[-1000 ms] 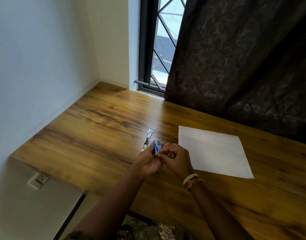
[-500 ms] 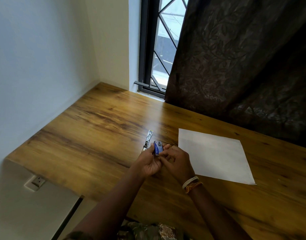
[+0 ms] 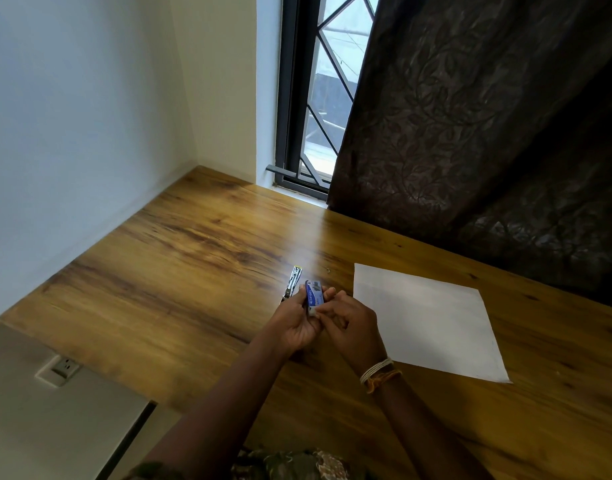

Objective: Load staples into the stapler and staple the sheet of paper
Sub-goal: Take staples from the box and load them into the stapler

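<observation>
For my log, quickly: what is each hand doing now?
Left hand: closed on the small blue box.
Right hand: fingers curled at the box's near end; grip cannot be told.

Near end of stapler (image 3: pixel 292 284) hidden behind left hand (image 3: pixel 297 327); blue staple box (image 3: pixel 314 297) print too small to read — curtain (image 3: pixel 488 133) cut off at right edge.

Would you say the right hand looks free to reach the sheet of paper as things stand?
Probably not at once: the right hand is busy at the small blue box held by the left hand. The sheet of paper lies uncovered just beside it.
</observation>
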A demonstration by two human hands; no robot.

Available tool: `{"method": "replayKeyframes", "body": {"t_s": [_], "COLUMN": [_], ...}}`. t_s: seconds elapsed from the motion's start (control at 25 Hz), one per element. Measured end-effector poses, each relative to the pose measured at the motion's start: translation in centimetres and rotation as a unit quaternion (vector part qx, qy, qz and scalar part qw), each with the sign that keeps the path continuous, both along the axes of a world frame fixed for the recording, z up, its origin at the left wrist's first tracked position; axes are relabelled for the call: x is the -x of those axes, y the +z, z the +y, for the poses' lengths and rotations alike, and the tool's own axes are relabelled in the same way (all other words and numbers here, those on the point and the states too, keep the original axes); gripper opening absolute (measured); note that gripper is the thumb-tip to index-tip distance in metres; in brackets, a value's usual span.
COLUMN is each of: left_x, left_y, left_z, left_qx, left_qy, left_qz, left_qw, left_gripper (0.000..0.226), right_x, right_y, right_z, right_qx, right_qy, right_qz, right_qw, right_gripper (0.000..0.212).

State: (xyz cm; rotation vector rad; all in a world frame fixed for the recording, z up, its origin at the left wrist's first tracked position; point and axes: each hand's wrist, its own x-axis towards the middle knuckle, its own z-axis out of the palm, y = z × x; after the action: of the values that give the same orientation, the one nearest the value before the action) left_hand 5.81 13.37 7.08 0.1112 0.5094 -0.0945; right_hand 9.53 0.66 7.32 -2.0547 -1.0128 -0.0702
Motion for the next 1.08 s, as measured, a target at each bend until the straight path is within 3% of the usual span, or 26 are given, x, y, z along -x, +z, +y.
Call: {"method": "replayKeyframes", "body": {"t_s": [0.44, 0.6, 0.68, 0.88, 1.08], "left_x": [-0.8, -1.1, -1.2, -1.3, -1.3], "left_y": [0.3, -0.3, -0.7, -1.5, -0.9], "left_z": [-0.1, -0.3, -0.4, 0.1, 1.2], "left_qx": [-0.032, -0.033, -0.052, -0.085, -0.203], "left_qy": [0.001, -0.026, -0.044, -0.079, -0.129], "left_qz": [0.006, 0.004, -0.011, -0.003, 0.014], "left_qw": [0.999, 0.999, 0.998, 0.993, 0.971], "left_gripper": [0.053, 0.05, 0.054, 0.057, 0.05], "right_x": [-1.0, -1.2, -1.6, -4.1, -6.4], "right_y": [-0.4, -0.3, 0.0, 0.5, 0.2], "right_z": [0.1, 0.4, 0.5, 0.4, 1.2], "right_qx": [0.052, 0.073, 0.07, 0.11, 0.103], "right_qy": [0.01, -0.035, -0.051, 0.009, 0.01], "right_qz": [-0.026, -0.029, 0.015, 0.169, 0.221], "right_qw": [0.998, 0.996, 0.996, 0.979, 0.97], "right_gripper": [0.018, 0.014, 0.02, 0.067, 0.064]}}
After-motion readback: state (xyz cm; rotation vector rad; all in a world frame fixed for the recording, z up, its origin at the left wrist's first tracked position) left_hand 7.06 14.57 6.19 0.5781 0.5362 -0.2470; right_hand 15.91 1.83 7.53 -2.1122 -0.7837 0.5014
